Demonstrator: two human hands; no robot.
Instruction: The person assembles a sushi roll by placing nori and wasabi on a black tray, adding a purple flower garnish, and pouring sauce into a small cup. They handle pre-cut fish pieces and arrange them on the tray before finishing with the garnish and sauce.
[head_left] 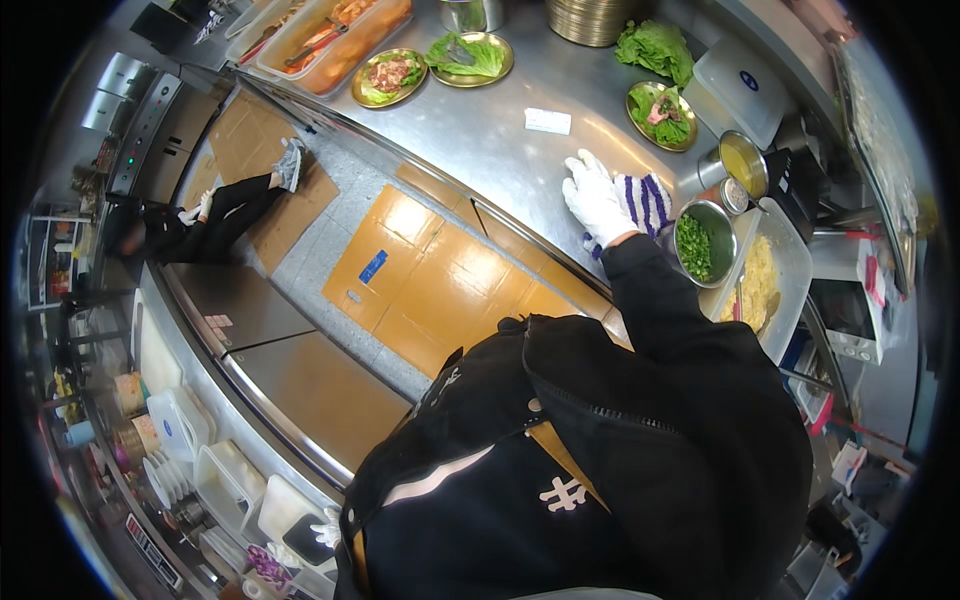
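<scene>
My right hand (592, 197), in a white glove, rests over the steel counter (480, 130) with its fingers stretched out and nothing visible in them. It lies against a purple-and-white striped cloth (648, 200). To its right stands a metal bowl of chopped green onions (693, 248). Beyond the hand is a white paper slip (548, 121), with a gold plate of lettuce and pinkish meat (661, 116) farther right. At the lower left, my left hand (328, 528), also white-gloved, is partly hidden by my jacket. Its visible fingers look apart, beside a dark flat object (306, 538).
Two gold plates, one with meat on lettuce (389, 77) and one with lettuce (470, 59), stand near food tubs (325, 60). At right are a pot of yellow liquid (743, 165) and a tub of yellow shreds (765, 285). Another person (190, 225) is at far left.
</scene>
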